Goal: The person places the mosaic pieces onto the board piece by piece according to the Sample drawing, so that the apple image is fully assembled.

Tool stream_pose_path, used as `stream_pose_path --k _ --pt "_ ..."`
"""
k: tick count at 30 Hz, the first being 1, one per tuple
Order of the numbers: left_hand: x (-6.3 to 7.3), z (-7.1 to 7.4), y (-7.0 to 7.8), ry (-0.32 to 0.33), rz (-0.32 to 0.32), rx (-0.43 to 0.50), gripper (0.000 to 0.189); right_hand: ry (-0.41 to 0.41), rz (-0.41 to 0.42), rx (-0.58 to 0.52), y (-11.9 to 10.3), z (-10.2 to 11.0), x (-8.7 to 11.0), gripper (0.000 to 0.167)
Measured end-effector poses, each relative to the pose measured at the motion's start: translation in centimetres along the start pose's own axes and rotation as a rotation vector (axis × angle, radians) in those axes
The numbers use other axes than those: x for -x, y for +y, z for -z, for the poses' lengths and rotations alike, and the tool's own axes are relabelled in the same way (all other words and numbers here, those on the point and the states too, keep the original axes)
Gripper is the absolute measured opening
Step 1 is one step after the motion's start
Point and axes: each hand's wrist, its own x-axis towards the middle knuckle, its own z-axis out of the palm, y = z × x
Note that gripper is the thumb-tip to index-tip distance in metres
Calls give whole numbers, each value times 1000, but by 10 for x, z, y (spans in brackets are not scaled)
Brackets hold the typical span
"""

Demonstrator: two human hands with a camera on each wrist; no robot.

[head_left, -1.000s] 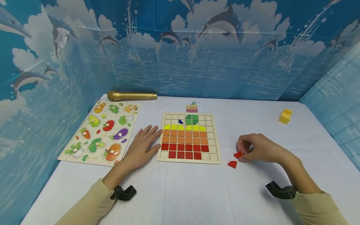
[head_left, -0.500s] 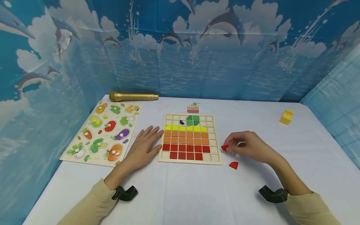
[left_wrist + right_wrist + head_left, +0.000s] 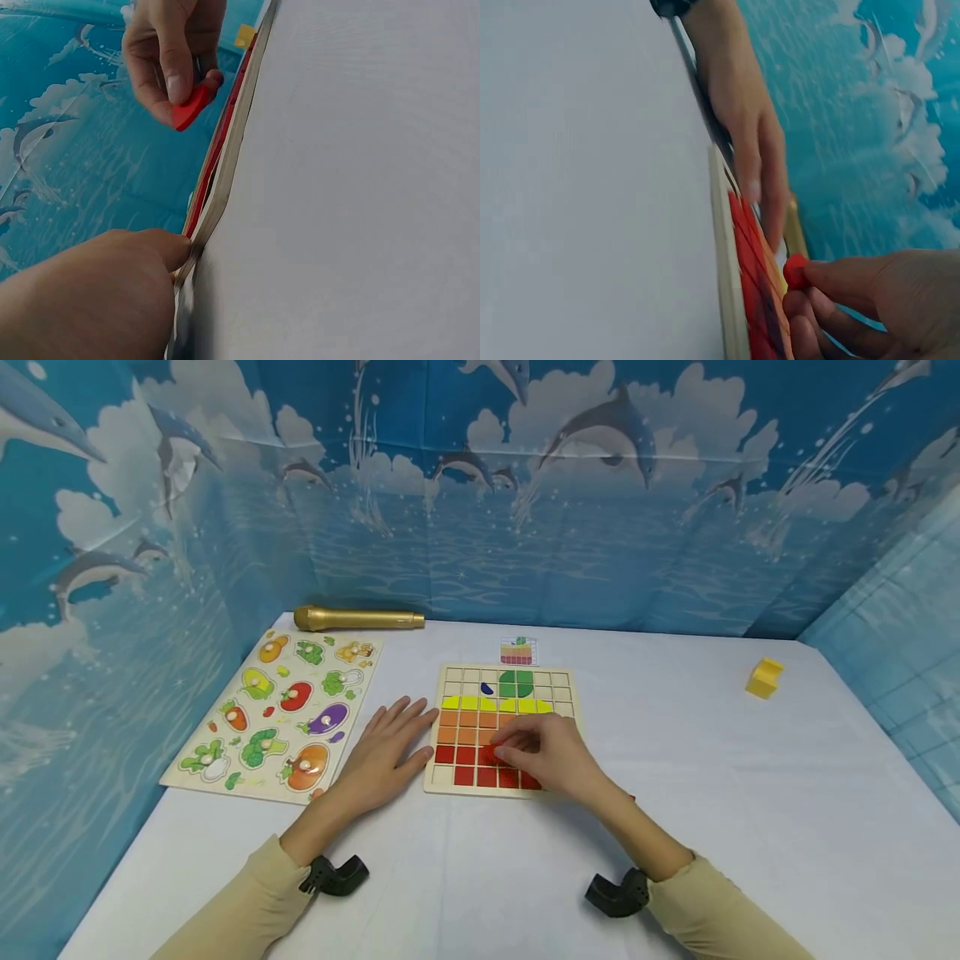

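My right hand (image 3: 551, 756) is over the wooden grid board (image 3: 562, 680), pinching a red quarter-round tile (image 3: 190, 109) between thumb and fingers. In the left wrist view that tile is held up clear of the board. My left hand (image 3: 386, 756) lies flat with spread fingers, its fingertips at the board's left edge. Rows of red (image 3: 465, 776), orange (image 3: 467, 719) and yellow tiles (image 3: 468, 702) fill the grid's lower part, with green tiles (image 3: 516, 684) above and a small dark blue tile (image 3: 487, 688) beside them. Another red piece (image 3: 633, 797) shows just past my right wrist, mostly hidden.
A picture card (image 3: 518, 652) lies behind the grid board. To the left is a vegetable puzzle board (image 3: 258, 782), with a gold microphone (image 3: 358, 618) behind it. A yellow block (image 3: 765, 678) stands at the back right. Dolphin-print curtains (image 3: 480, 552) enclose the table's far side.
My right hand picked up one red quarter-round tile from the table and carried it left over the grid board. The left hand stays at the board's edge.
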Motion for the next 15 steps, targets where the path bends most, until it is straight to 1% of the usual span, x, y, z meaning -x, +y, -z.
stream_pose_path --k 4,7,10,15 --pt "0 0 0 -2 6 0 61 -7 42 -26 -15 -25 -8 8" --pt "0 0 0 -2 5 -3 61 -5 75 -32 -22 -39 -11 6" --pt "0 0 1 4 -2 -8 60 0 96 -32 -26 -49 -14 5" --pt "0 2 2 8 -7 -7 60 49 118 11 -31 -61 -13 7"
